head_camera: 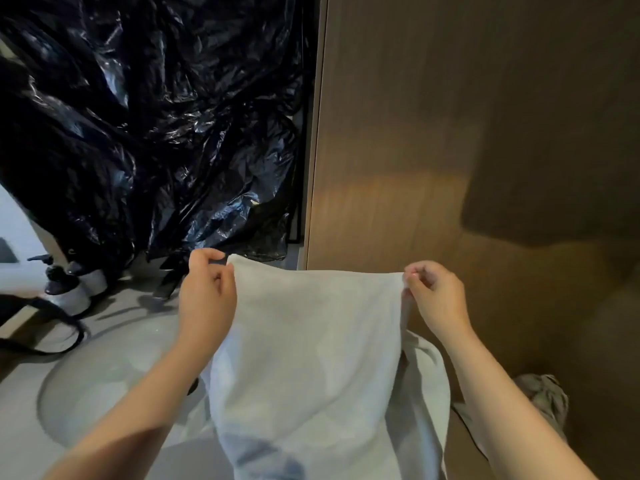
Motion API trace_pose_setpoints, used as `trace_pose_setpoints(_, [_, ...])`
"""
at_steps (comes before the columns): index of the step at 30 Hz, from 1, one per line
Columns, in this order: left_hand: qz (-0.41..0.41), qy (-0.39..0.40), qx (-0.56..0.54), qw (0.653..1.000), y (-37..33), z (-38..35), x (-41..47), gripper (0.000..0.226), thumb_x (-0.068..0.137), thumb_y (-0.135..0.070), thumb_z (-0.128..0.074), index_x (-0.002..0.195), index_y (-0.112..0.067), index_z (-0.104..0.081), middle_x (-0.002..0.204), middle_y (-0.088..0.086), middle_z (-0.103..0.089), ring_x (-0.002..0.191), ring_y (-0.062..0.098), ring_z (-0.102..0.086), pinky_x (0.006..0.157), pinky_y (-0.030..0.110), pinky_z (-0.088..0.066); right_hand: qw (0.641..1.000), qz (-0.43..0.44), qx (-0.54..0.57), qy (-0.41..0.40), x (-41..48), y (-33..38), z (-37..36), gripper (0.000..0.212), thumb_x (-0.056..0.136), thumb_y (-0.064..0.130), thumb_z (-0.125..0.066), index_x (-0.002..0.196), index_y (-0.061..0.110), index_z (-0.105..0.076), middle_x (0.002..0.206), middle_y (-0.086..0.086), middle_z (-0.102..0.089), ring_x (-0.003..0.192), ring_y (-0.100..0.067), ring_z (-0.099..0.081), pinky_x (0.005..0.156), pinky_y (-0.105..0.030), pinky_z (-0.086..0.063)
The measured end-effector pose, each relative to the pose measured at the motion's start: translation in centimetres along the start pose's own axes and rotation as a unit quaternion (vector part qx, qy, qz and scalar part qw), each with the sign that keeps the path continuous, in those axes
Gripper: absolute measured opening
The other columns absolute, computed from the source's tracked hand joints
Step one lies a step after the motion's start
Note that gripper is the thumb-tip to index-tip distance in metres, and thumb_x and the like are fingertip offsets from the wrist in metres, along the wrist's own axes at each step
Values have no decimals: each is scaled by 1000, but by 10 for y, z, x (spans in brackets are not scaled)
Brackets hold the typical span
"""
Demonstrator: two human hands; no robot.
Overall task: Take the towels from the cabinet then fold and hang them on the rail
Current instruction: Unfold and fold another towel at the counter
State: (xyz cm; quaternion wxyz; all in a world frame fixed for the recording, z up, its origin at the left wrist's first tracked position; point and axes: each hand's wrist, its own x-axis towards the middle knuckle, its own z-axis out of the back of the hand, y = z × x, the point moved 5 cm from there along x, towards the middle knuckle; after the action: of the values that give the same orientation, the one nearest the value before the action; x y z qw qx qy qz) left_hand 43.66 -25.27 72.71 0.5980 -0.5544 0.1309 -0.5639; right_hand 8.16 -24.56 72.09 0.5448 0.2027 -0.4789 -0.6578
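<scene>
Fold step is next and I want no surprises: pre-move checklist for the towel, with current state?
1. Left hand pinches one top corner of the towel: ok.
2. Right hand pinches the other top corner: ok.
3. Top edge spread between the hands: ok.
4. Lower end clear of the sink: cannot tell, it runs out of view.
5. Rail in sight: not ok, none visible.

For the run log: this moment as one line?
left grip: pinches towel top corner | right grip: pinches other top corner | towel: hangs spread between them | rail: not in view
</scene>
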Motion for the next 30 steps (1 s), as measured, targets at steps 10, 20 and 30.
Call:
trace_pose_setpoints(10, [-33, 315, 160, 935, 29, -83, -93, 30, 95, -1, -49, 119, -7, -68, 126, 9, -54, 106, 24, -57, 91, 21, -36, 988, -75, -6, 133, -79, -83, -24, 18, 94, 3, -60, 107, 10, -71, 106, -2, -71, 100, -16, -66, 90, -28, -51])
trace_pose_setpoints(20, [-90, 404, 185, 892, 52, -104, -158, 28, 94, -2, -49, 111, -10, -70, 116, 9, -58, 96, 27, -61, 80, 29, -47, 951, -154, -53, 263, -173, -166, -68, 29, 93, 15, -66, 121, 25, -64, 129, 10, -59, 115, -4, -57, 97, -14, -45])
trace_pose_setpoints(30, [-11, 432, 142, 891, 71, -110, -173, 45, 90, -41, -64, 126, -17, -54, 120, 0, -54, 106, 20, -56, 88, 29, -43, 951, -125, 69, 274, -169, -155, -100, 52, 99, 28, -56, 147, 37, -39, 147, 19, -45, 113, -1, -54, 105, -25, -41])
